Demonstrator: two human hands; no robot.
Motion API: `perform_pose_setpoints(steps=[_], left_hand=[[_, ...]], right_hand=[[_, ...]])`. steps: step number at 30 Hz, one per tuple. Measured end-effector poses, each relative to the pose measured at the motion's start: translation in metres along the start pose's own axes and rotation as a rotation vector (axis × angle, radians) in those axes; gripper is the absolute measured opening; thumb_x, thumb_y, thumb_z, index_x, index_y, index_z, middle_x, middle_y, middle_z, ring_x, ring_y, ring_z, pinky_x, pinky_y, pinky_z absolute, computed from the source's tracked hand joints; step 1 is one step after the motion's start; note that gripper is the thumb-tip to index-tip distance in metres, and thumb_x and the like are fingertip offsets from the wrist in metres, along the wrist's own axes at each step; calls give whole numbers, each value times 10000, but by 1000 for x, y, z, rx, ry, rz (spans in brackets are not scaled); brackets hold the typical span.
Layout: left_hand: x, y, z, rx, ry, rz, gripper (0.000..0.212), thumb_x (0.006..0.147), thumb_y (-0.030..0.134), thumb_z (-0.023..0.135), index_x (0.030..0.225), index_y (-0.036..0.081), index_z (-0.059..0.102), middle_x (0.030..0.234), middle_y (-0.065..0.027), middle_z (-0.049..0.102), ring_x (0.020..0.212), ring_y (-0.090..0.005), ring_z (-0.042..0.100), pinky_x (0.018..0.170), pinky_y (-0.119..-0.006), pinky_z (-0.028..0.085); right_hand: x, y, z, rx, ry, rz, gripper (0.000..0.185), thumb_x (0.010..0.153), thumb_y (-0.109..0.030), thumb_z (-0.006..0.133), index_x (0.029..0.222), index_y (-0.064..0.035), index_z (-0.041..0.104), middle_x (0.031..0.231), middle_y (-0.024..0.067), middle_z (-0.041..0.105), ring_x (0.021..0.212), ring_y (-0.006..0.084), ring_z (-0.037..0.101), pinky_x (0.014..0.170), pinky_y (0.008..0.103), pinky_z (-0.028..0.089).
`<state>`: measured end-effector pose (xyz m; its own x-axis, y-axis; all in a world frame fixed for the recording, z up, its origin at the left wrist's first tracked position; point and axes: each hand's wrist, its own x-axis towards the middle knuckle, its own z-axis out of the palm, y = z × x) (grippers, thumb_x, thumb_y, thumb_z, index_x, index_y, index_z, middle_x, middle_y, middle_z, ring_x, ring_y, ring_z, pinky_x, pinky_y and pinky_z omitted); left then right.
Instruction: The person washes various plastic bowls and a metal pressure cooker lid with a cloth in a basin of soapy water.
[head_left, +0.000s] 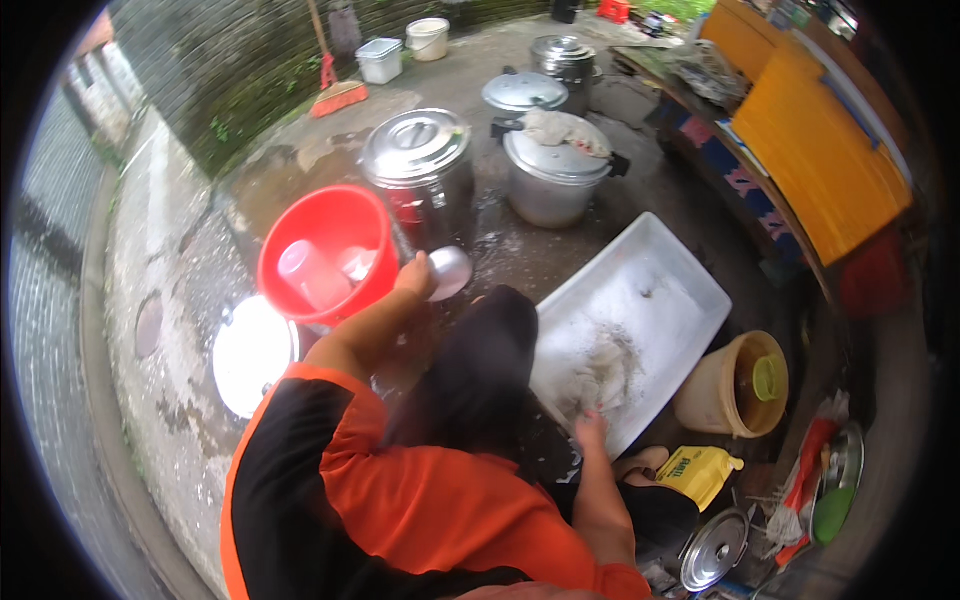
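Observation:
My left hand (416, 277) grips a round, shiny bowl-like vessel (451, 273), blurred, beside the rim of a red plastic basin (388, 225). Inside that basin are a pink plastic jug (311, 274) and a small white thing (358, 264). My right hand (591, 429) reaches over the near end of a large, translucent white plastic tub (637, 277). Its fingers are on a wet, greyish-white cloth (611, 367) lying in the tub, with dark dirt around it. The fingertips are partly lost in the cloth.
Lidded metal pots (420, 146) and a pressure cooker (555, 184) with a rag on its lid stand ahead. Right of the tub is a beige bucket (712, 397) holding a green scoop. A yellow packet (697, 472) and metal lid (716, 551) lie nearby. The concrete is wet.

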<state>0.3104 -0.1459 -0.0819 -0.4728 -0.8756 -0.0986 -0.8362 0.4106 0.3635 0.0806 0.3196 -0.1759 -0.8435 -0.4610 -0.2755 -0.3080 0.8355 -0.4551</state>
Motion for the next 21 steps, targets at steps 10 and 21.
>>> perform_pose_setpoints(steps=[10, 21], left_hand=[[-56, -59, -134, -1093, 264, -461, 659, 749, 383, 713, 1145, -96, 491, 977, -222, 624, 720, -271, 652, 604, -369, 556], [-245, -394, -104, -575, 781, -818, 335, 782, 231, 589, 943, -62, 610, 872, -226, 633, 736, -298, 620, 646, -393, 483]], right_hand=[[33, 26, 19, 285, -88, 95, 360, 783, -166, 593, 1090, 22, 593, 1064, 211, 568, 1041, 335, 527, 919, 397, 415], [32, 16, 29, 277, -293, 145, 348, 820, -113, 536, 1141, 20, 563, 1286, 234, 440, 1181, 318, 450, 991, 392, 365]])
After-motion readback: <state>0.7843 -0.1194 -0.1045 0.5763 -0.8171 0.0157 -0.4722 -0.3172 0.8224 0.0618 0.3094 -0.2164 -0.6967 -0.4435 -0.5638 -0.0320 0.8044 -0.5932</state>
